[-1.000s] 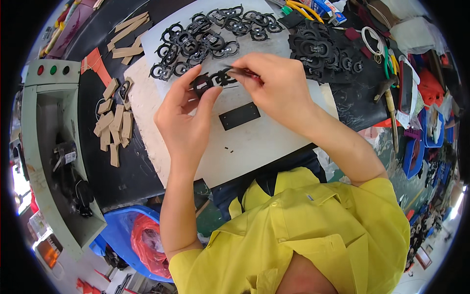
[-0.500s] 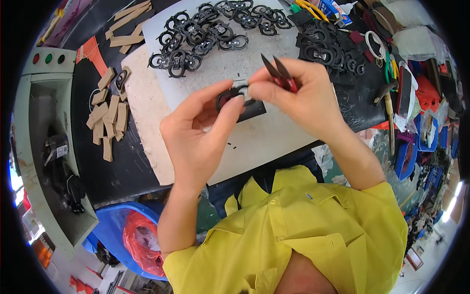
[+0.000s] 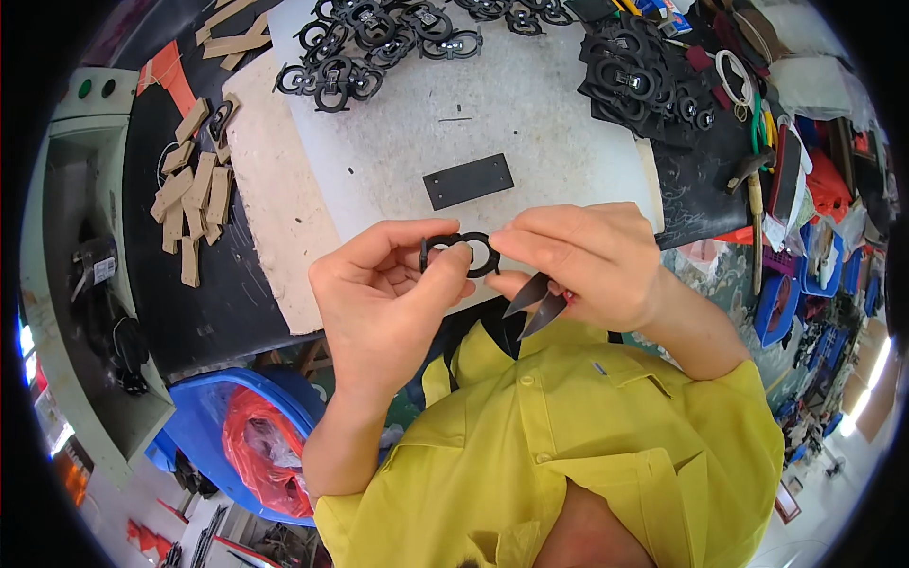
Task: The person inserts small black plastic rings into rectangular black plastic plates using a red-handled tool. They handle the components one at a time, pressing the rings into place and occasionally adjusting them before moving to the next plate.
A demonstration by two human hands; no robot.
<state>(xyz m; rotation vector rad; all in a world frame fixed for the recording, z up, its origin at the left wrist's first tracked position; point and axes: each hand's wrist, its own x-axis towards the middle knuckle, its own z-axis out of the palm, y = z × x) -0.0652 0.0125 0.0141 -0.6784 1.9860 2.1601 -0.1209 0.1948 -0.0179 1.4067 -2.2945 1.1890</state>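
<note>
Over the near edge of the work board, my left hand (image 3: pixel 383 293) pinches a black double-ring piece (image 3: pixel 482 273) between thumb and fingers. My right hand (image 3: pixel 597 265) is closed round small dark-bladed snips (image 3: pixel 543 318) with a bit of red at the grip; the blades point down and left. The fingertips of that same hand touch the right ring of the piece. Beyond both hands, a black rectangular plate (image 3: pixel 468 182) with small holes lies flat on the board. Similar ringed pieces (image 3: pixel 377 26) are heaped at the far side.
A pale board (image 3: pixel 398 161) covers the bench middle, with tiny black scraps on it. More black parts (image 3: pixel 630 80) pile at the right, beside a hammer (image 3: pixel 755 204). Tan strips (image 3: pixel 194 194) lie left, near a grey metal box (image 3: pixel 90 133). Below stands a blue bin (image 3: pixel 204 398).
Both hands have come nearer to my body with the ringed piece, uncovering the black plate. The snips have swung from pointing away to pointing down and left. The view has shifted slightly.
</note>
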